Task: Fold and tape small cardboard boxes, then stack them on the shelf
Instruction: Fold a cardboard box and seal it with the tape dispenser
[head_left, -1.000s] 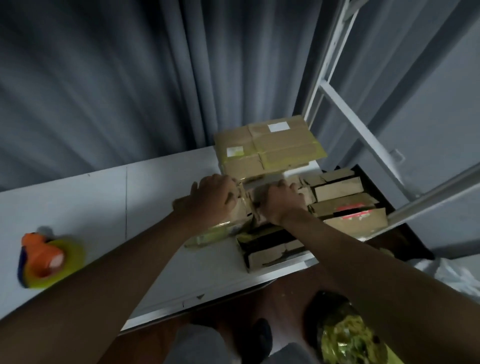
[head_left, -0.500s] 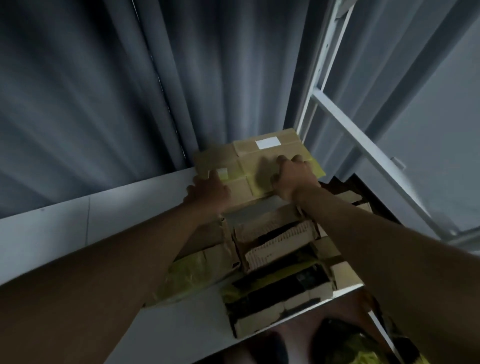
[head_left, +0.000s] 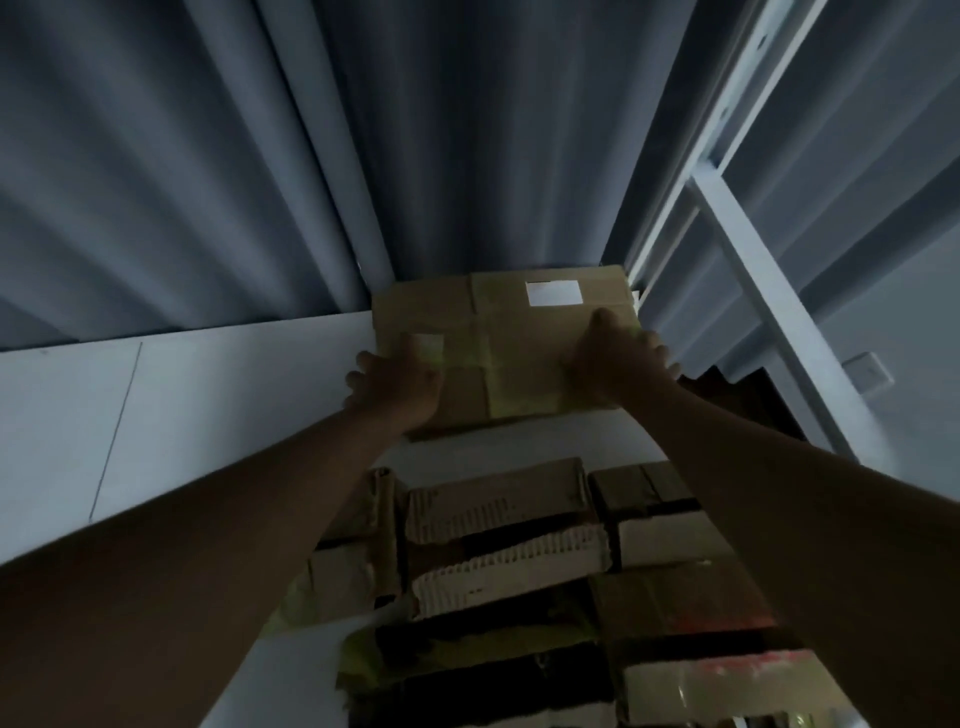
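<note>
A closed brown cardboard box (head_left: 506, 332) with yellowish tape and a white label stands at the back of the white table (head_left: 182, 405), against the curtain. My left hand (head_left: 395, 389) grips its near left corner, thumb on the top face. My right hand (head_left: 613, 364) holds the near right corner, fingers curled over the right edge. Nearer to me lie several flattened and partly folded cardboard boxes (head_left: 509, 545), some showing torn corrugated edges.
A grey pleated curtain (head_left: 311, 156) hangs behind the table. A white metal shelf frame (head_left: 748, 270) rises at the right, next to the box. More cardboard pieces (head_left: 691, 613) are stacked at the lower right under my right forearm.
Both hands left the loose cardboard near the table's front edge and reached back to the taped box, then shifted to grip its near corners. My view tilted upward and closer.
</note>
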